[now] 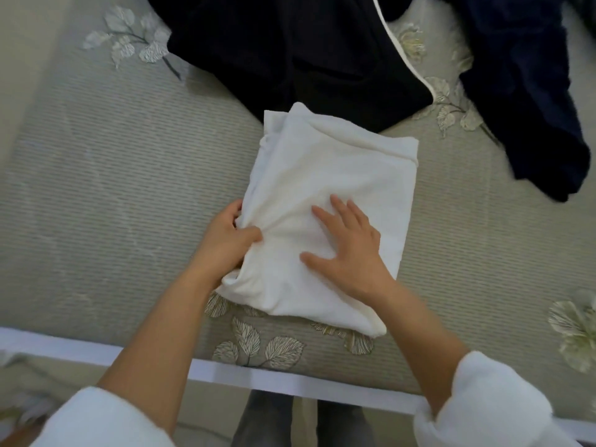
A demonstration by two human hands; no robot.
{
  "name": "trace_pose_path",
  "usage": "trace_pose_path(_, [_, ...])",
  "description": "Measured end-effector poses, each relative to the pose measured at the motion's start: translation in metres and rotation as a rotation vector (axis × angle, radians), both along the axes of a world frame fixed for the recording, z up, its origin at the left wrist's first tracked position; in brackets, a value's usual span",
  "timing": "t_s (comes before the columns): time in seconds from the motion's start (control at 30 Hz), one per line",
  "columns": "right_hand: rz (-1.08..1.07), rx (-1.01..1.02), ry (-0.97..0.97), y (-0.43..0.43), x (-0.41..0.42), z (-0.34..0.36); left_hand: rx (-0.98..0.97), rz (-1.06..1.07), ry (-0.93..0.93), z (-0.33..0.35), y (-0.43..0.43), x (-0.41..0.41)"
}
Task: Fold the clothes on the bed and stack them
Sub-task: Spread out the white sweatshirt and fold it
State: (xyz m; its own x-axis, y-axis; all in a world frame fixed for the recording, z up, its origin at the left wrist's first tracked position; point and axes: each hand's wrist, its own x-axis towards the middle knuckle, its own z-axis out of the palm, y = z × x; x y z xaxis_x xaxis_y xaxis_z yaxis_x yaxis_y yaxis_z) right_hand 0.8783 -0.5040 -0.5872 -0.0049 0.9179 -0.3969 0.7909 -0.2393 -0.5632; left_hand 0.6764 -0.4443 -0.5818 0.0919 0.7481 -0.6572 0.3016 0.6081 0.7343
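Left hand (225, 241) is pinching the near-left edge of the folded white garment (338, 169), thumb lying on top, fingers tucked under the fabric. Just beside the grip, the right hand (350, 253) is pressing flat on the garment, fingers straight and spread. The garment is lying on the leaf-patterned bed (113, 188). Beyond the grip, a black garment (290, 53) is touching its far edge; a navy garment (532, 101) is lying farther right.

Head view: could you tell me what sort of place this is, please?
Probably a bedroom: a folded white garment lies on a leaf-patterned bedspread, a white bed rail edges it, and dark clothes lie beyond.
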Motion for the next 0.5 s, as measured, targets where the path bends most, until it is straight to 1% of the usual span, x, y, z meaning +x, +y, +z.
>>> trace_pose_path(0.1, [0.171, -0.048, -0.105, -0.026, 0.001, -0.012, -0.026, -0.011, 0.068, -0.006, -0.008, -0.013])
trace_pose_path(0.17, [0.268, -0.040, -0.153, -0.042, 0.004, -0.019, -0.060, -0.050, 0.110, -0.006, -0.015, -0.021])
trace_pose_path(0.23, [0.266, 0.001, -0.189, -0.050, 0.012, -0.023, -0.164, -0.095, 0.078, -0.002, -0.023, -0.028])
trace_pose_path(0.27, [0.178, 0.036, -0.193, -0.052, 0.017, -0.023, -0.212, -0.127, 0.067, 0.000, -0.026, -0.030])
trace_pose_path(0.3, [0.016, 0.071, -0.189, -0.052, 0.023, -0.022, -0.239, -0.174, 0.075, 0.002, -0.029, -0.032])
trace_pose_path(0.33, [-0.191, 0.090, -0.181, -0.051, 0.030, -0.022, -0.249, -0.227, 0.095, 0.004, -0.031, -0.033])
trace_pose_path(0.37, [-0.400, 0.068, -0.146, -0.048, 0.037, -0.021, -0.247, -0.275, 0.121, 0.005, -0.032, -0.033])
trace_pose_path(0.4, [-0.572, 0.005, -0.074, -0.046, 0.042, -0.020, -0.225, -0.314, 0.150, 0.005, -0.032, -0.030])
trace_pose_path(0.43, [-0.696, -0.080, 0.017, -0.043, 0.046, -0.019, -0.185, -0.341, 0.185, 0.004, -0.031, -0.026])
trace_pose_path(0.47, [-0.774, -0.160, 0.104, -0.040, 0.050, -0.018, -0.126, -0.356, 0.232, 0.002, -0.031, -0.021])
trace_pose_path(0.5, [-0.807, -0.225, 0.172, -0.037, 0.053, -0.017, -0.058, -0.363, 0.293, 0.001, -0.031, -0.016])
